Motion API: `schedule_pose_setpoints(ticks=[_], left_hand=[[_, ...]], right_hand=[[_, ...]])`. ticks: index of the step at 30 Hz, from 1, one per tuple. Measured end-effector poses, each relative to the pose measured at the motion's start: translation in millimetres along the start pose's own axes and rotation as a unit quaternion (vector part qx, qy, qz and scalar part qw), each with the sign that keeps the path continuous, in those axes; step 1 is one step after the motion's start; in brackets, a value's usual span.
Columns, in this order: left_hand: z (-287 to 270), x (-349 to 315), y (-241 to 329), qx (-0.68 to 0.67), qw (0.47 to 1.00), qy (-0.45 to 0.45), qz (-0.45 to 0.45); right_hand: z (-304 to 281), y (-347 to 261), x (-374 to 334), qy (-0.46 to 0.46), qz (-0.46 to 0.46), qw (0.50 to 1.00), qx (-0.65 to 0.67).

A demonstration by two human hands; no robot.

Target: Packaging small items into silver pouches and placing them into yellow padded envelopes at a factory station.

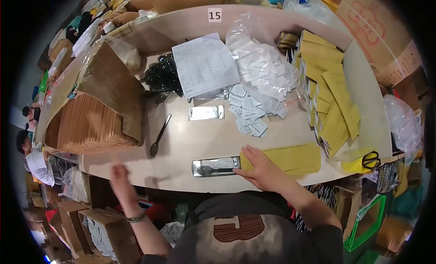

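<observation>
My right hand [263, 171] lies across the open end of a yellow paper sleeve [293, 158] at the table's front edge, its thumb and fingers spread over the sleeve's width. A silver packet [196, 169] with a black spoon [206, 170] on top sticks out of that end to the left. My left hand [121, 178] is off the front edge at the left, smeared by motion; I cannot make out anything in it. Between the hands, farther back, another black spoon [157, 141] lies alone. A second silver packet [206, 113] lies flat near the middle.
At left stands a cardboard box [111, 78] packed with brown sheets [86, 125]. Black spoons [164, 75], a written sheet [204, 64], a clear bag of white sachets [263, 66] and loose sachets [250, 112] lie behind. Yellow sleeves [331, 91] pile up at right, near scissors [370, 160].
</observation>
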State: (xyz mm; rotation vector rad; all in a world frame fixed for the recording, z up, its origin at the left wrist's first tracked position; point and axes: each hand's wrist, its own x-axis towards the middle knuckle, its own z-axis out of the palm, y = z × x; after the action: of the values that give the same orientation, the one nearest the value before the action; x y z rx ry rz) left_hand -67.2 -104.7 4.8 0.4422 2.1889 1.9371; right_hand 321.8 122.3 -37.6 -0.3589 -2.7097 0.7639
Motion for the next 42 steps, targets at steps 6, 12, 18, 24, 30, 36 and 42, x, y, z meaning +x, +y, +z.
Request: schedule_pose_setpoints(ticks=[6,12,18,24,30,36,42], left_hand=[[41.4,-38.8,-9.9,0.276,0.863,-0.397,0.145],[115.6,-86.0,-4.8,0.28,0.871,-0.38,0.137],[147.0,-97.8,-4.7,0.326,0.891,-0.254,0.188],[162.7,-144.6,-5.4,0.168,0.84,-0.492,0.156],[127.9,-106.0,14.9,0.36,0.696,-0.392,0.482],[119.4,-84.7,8.3,0.356,0.743,-0.376,0.425],[112.8,-105.7,3.2,0.253,0.886,-0.374,0.102]], right_hand=[[5.3,-13.5,-4.1,-0.041,0.011,0.995,-0.09],[35.5,-33.8,17.1,0.05,-0.002,0.998,-0.043],[24.6,-35.3,21.7,0.023,0.037,0.996,-0.075],[36.9,-20.6,14.0,0.031,0.049,0.997,-0.051],[26.9,-45.7,32.9,0.083,-0.052,0.995,-0.01],[-102.7,-0.9,31.5,0.052,0.092,0.994,-0.02],[-226.4,173.9,-43.0,0.192,0.313,0.91,-0.193]])
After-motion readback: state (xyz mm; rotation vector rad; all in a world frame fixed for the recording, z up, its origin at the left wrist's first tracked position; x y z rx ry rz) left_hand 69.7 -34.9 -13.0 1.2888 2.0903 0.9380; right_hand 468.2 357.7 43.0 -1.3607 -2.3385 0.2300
